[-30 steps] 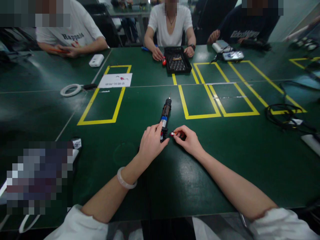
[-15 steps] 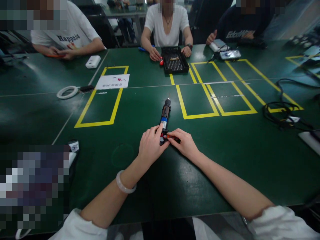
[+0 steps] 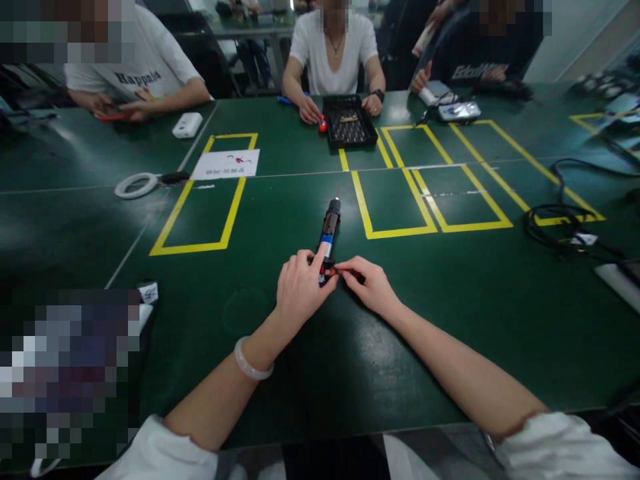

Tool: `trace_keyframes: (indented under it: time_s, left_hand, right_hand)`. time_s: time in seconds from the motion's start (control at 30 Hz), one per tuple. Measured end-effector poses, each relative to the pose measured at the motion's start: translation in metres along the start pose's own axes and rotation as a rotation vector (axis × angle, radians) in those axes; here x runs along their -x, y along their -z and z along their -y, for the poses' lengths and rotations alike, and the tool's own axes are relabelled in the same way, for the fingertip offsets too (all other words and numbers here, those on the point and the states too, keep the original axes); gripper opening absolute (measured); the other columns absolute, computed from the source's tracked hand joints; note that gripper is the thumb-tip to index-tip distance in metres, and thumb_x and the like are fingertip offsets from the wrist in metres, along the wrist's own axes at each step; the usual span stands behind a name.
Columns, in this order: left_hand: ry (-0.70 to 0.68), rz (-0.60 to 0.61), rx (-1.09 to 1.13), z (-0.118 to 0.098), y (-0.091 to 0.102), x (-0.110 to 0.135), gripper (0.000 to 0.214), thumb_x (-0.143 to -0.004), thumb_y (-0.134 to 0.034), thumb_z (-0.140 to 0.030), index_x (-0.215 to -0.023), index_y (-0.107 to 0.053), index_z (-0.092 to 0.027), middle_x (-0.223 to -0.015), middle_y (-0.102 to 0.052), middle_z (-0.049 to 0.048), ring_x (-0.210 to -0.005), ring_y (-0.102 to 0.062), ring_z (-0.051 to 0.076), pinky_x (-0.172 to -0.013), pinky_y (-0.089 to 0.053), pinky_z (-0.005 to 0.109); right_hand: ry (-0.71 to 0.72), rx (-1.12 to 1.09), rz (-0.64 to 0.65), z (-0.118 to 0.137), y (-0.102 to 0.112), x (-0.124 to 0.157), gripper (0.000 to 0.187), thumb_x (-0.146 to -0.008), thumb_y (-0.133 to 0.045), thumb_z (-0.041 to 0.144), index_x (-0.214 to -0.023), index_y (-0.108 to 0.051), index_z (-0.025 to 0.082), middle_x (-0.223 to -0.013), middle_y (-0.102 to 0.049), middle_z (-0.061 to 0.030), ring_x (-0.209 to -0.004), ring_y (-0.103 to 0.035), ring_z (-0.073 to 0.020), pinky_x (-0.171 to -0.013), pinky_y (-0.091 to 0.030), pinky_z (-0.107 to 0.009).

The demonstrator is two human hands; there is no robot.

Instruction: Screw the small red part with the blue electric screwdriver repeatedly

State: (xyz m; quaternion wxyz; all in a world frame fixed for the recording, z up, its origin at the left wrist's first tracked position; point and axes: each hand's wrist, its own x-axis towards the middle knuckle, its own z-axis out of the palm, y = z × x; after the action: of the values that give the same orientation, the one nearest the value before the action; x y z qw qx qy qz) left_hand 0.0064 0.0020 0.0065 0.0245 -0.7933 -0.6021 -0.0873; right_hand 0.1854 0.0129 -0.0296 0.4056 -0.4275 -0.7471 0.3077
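In the middle of the table lies what looks like an electric screwdriver, a slim black body with a blue and silver section and a thin metal bit pointing away from me. My left hand is closed around its near end, with the index finger along the silver section. Small red and grey parts show at that end, partly covered by my fingers. From the right, my right hand pinches a small red-orange part beside the near end. Its exact kind is too small to make out.
Yellow tape outlines mark the green table. Across from me, a person's hands rest by a black tray of small parts and a red object. A white sheet, tape ring and black cables lie around.
The right fingertips have shifted slightly around the red-orange part, which shows a little more. My left hand stays almost in place on the screwdriver.
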Motion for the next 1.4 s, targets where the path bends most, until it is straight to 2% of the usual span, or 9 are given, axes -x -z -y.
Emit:
trace_keyframes:
  time_s: [0.17, 0.3, 0.63, 0.83, 1.0, 1.07, 1.13, 1.27, 1.4]
  left_hand:
    - [-0.017, 0.028, -0.042, 0.013, 0.005, 0.001, 0.064, -0.091, -0.049, -0.049, -0.148, -0.039, -0.023, -0.116, -0.055, 0.0129, -0.1, -0.053, 0.028, -0.079, -0.04, 0.037]
    - [0.015, 0.048, -0.108, 0.037, 0.008, 0.004, 0.064, -0.092, -0.044, -0.051, -0.149, -0.037, -0.022, -0.119, -0.053, 0.0141, -0.1, -0.053, 0.029, -0.079, -0.041, 0.038]
    - [0.241, 0.09, -0.193, 0.131, 0.017, 0.019, 0.069, -0.093, -0.034, -0.057, -0.152, -0.03, -0.022, -0.124, -0.05, 0.0193, -0.101, -0.054, 0.036, -0.078, -0.044, 0.042]
    - [0.386, 0.092, -0.127, 0.192, 0.02, 0.023, 0.07, -0.092, -0.04, -0.056, -0.151, -0.033, -0.02, -0.129, -0.048, 0.0232, -0.109, -0.052, 0.04, -0.084, -0.043, 0.048]
    - [0.472, 0.124, -0.131, 0.229, 0.025, 0.023, 0.07, -0.092, -0.039, -0.055, -0.15, -0.032, -0.017, -0.132, -0.046, 0.0219, -0.115, -0.049, 0.044, -0.083, -0.042, 0.05]
    - [0.495, 0.117, -0.101, 0.237, 0.026, 0.024, 0.07, -0.091, -0.038, -0.055, -0.15, -0.033, -0.018, -0.13, -0.048, 0.0203, -0.114, -0.049, 0.046, -0.082, -0.041, 0.05]
    - [0.484, 0.05, -0.073, 0.238, 0.026, 0.025, 0.069, -0.089, -0.042, -0.055, -0.147, -0.038, -0.019, -0.126, -0.051, 0.0173, -0.115, -0.048, 0.047, -0.083, -0.038, 0.05]
    - [0.435, -0.112, -0.113, 0.223, 0.027, 0.026, 0.06, -0.083, -0.051, -0.054, -0.129, -0.053, -0.016, -0.118, -0.053, 0.0149, -0.112, -0.05, 0.041, -0.084, -0.036, 0.047]
    - [0.424, -0.105, -0.226, 0.206, 0.03, 0.025, 0.041, -0.084, -0.049, -0.05, -0.101, -0.059, -0.015, -0.105, -0.053, 0.0104, -0.104, -0.052, 0.034, -0.082, -0.037, 0.044]
  right_hand:
    - [-0.052, -0.039, 0.013, -0.001, 0.003, -0.002, 0.018, -0.09, -0.054, 0.014, -0.096, -0.071, 0.018, -0.088, -0.068, -0.0046, -0.076, -0.061, -0.0146, -0.067, -0.047, -0.026]
    - [-0.072, -0.057, 0.042, 0.001, 0.005, -0.002, 0.019, -0.09, -0.054, 0.014, -0.096, -0.071, 0.018, -0.087, -0.068, -0.0047, -0.076, -0.061, -0.0144, -0.068, -0.047, -0.026]
    - [-0.135, -0.121, 0.028, -0.003, 0.004, -0.001, 0.018, -0.09, -0.055, 0.016, -0.097, -0.071, 0.019, -0.088, -0.07, -0.0039, -0.079, -0.064, -0.0151, -0.071, -0.048, -0.027]
    - [-0.135, -0.113, 0.033, -0.001, 0.004, -0.001, 0.018, -0.089, -0.054, 0.015, -0.096, -0.071, 0.018, -0.086, -0.069, -0.004, -0.08, -0.064, -0.0155, -0.07, -0.047, -0.027]
    - [-0.14, -0.121, 0.037, 0.001, 0.005, -0.002, 0.019, -0.089, -0.054, 0.014, -0.096, -0.071, 0.018, -0.087, -0.07, -0.0042, -0.08, -0.064, -0.0152, -0.072, -0.048, -0.028]
    - [-0.135, -0.119, 0.038, 0.0, 0.004, -0.002, 0.019, -0.089, -0.054, 0.014, -0.096, -0.071, 0.018, -0.087, -0.07, -0.004, -0.08, -0.064, -0.0151, -0.072, -0.048, -0.027]
    - [-0.132, -0.116, 0.038, 0.0, 0.004, -0.001, 0.018, -0.089, -0.054, 0.014, -0.096, -0.071, 0.018, -0.087, -0.07, -0.0039, -0.08, -0.064, -0.015, -0.071, -0.048, -0.027]
    - [-0.129, -0.117, 0.038, -0.001, 0.004, -0.002, 0.018, -0.089, -0.054, 0.014, -0.095, -0.071, 0.018, -0.087, -0.07, -0.0037, -0.079, -0.063, -0.0146, -0.069, -0.047, -0.026]
    - [-0.127, -0.101, 0.052, 0.001, 0.006, -0.002, 0.018, -0.09, -0.054, 0.015, -0.095, -0.071, 0.018, -0.086, -0.069, -0.0041, -0.077, -0.062, -0.0145, -0.068, -0.046, -0.026]
